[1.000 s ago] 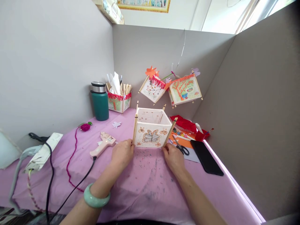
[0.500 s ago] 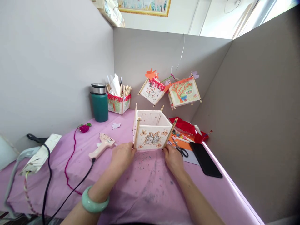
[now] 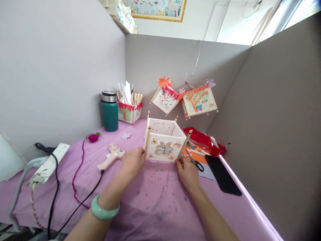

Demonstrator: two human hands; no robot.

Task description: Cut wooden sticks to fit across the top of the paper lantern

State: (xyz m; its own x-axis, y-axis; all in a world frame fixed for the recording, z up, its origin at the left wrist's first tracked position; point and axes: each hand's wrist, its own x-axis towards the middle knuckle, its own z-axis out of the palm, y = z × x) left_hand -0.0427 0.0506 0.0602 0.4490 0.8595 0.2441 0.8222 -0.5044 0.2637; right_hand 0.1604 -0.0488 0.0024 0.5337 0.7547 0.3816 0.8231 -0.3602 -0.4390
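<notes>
A white paper lantern frame point(image 3: 164, 149), box-shaped with wooden sticks at its corners, stands upright before me. Its front panel carries a drawn butterfly with smaller ones around it, and the top is uncovered. At the front left corner my left hand point(image 3: 132, 162) pinches the stick near its lower end. My right hand point(image 3: 187, 171) grips the lower end of the front right stick. Both hands have their fingers closed, the fingertips partly hidden. A pale hot glue gun point(image 3: 111, 159) lies left of my left hand. Black-handled scissors point(image 3: 198, 164) rest just right of my right hand.
Two decorated boxes point(image 3: 165, 99) hang on a wire near the back wall. A green bottle point(image 3: 109, 115) and a stick-filled holder point(image 3: 130, 112) stand at back left. A black phone point(image 3: 223, 175), orange paper and red material lie right. Cords, purple yarn point(image 3: 93, 138) and a power strip point(image 3: 48, 165) occupy the left.
The whole view has shifted slightly, so everything appears a little lower and further right. Both hands keep their hold on the box's front corners.
</notes>
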